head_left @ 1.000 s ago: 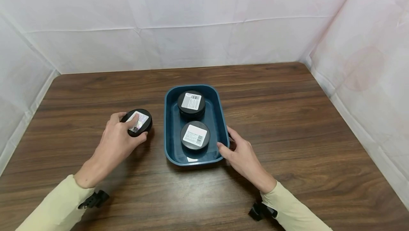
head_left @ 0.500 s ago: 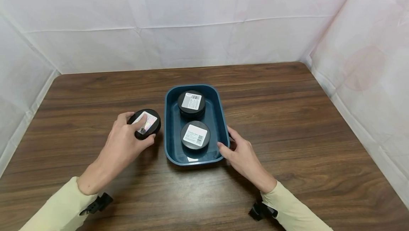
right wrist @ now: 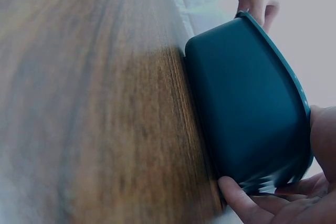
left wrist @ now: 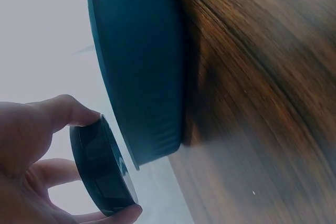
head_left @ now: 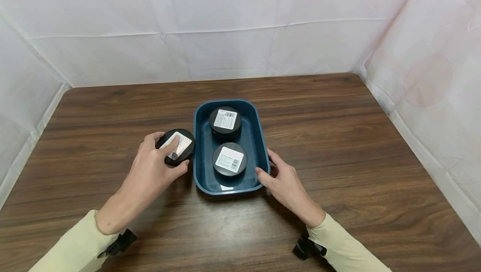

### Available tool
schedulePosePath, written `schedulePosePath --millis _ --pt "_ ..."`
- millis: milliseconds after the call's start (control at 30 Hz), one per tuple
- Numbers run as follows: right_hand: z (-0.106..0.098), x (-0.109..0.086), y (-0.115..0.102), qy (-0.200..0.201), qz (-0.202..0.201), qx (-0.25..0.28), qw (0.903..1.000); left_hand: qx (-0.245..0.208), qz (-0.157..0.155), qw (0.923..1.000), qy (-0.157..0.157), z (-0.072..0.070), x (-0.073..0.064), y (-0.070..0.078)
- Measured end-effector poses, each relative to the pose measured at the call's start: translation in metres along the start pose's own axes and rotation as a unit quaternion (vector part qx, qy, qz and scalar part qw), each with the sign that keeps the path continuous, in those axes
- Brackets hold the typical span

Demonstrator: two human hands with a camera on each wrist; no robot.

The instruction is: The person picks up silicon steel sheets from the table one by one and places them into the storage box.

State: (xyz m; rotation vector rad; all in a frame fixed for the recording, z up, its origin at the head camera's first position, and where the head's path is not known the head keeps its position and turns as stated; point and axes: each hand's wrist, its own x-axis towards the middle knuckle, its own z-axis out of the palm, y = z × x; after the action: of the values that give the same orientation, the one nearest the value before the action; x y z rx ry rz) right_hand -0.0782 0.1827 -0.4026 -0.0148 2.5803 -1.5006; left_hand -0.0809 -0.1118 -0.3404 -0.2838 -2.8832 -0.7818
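Observation:
My left hand (head_left: 152,165) pinches a flat round black container (head_left: 186,148) by its sides, thumb at the near edge and the index finger over its silvery-white label. In the left wrist view, this container (left wrist: 100,166) is off the table, tilted, close beside the rim of the blue tray (left wrist: 139,61). Inside the tray (head_left: 203,171) lie similar black containers with white barcode labels: one at the far end (head_left: 234,126) and one nearer me (head_left: 219,169). My right hand (head_left: 287,186) grips the tray's near right corner, thumb over the rim and fingers along the outer wall.
The tray stands on a brown wood-grain table (head_left: 338,146) with rounded far corners. White sheeting (head_left: 225,54) hangs behind the table and along both sides. Black straps with small devices (head_left: 119,242) are on both wrists over pale sleeves.
My left hand has carried the black container rightward, from well left of the tray to right at its left rim. The right hand and tray have stayed in place.

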Motion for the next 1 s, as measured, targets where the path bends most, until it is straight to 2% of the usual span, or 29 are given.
schedulePosePath --millis 233,500,733,1000 --pt "0.001 -0.001 0.001 -0.004 0.005 0.003 1.0 -0.002 0.03 0.9994 0.017 0.005 -0.001 0.008" --pt "0.001 -0.001 0.0 -0.001 0.003 0.004 1.0 -0.009 0.041 0.999 0.017 0.006 -0.002 0.013" --pt "0.001 -0.001 -0.001 0.001 0.003 -0.001 1.0 -0.014 0.059 0.9977 0.03 0.009 -0.002 0.018" --pt "0.001 0.0 0.0 -0.003 0.0 0.003 1.0 -0.019 0.061 0.9975 0.028 0.012 -0.002 0.028"
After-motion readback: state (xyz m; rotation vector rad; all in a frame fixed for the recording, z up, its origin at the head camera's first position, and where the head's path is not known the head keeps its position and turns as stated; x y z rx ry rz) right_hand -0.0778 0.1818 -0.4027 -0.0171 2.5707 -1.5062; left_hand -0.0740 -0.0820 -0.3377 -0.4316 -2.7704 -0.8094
